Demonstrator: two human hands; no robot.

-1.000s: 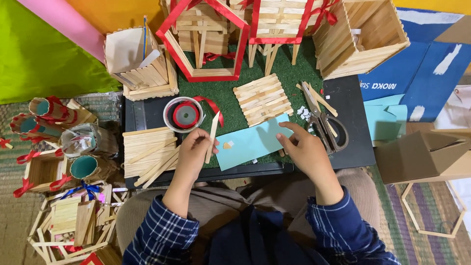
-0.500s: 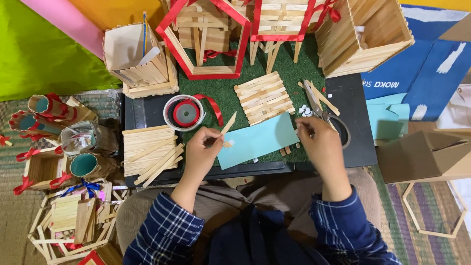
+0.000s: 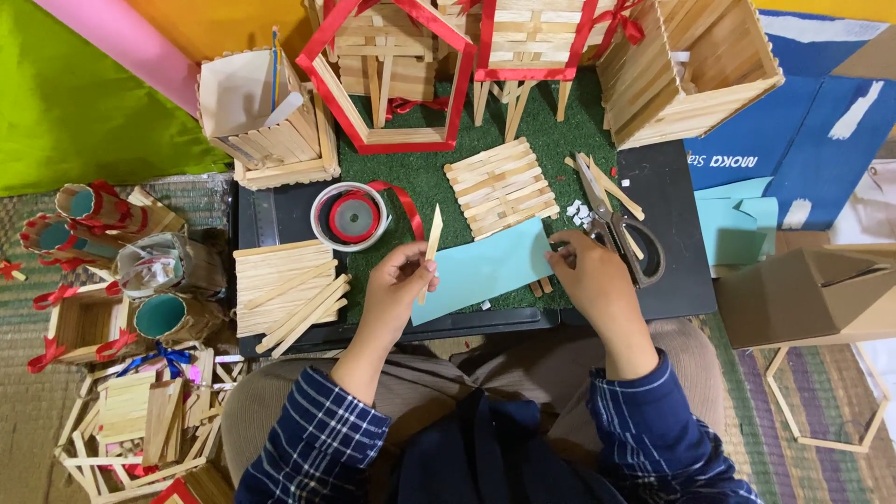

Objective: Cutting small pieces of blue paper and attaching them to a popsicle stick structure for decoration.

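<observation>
My left hand (image 3: 397, 285) pinches a wooden craft stick (image 3: 432, 237) that stands nearly upright above the fingers. A light blue paper sheet (image 3: 485, 269) lies on the green turf mat (image 3: 425, 182) between both hands. My right hand (image 3: 593, 280) rests at the sheet's right edge, fingers curled next to the black-handled scissors (image 3: 616, 224); whether it grips anything I cannot tell. A flat panel of glued sticks (image 3: 499, 185) lies just beyond the paper.
A pile of loose sticks (image 3: 285, 289) sits left of my left hand, with a red ribbon spool (image 3: 353, 217) behind it. Stick-built houses (image 3: 392, 75), a stick box (image 3: 686, 65) and a pen holder (image 3: 266, 117) line the back. Cardboard box (image 3: 812, 299) at right.
My left hand lifted the stick from flat on the paper to nearly upright. My right hand shifted right, toward the scissors at the paper's edge.
</observation>
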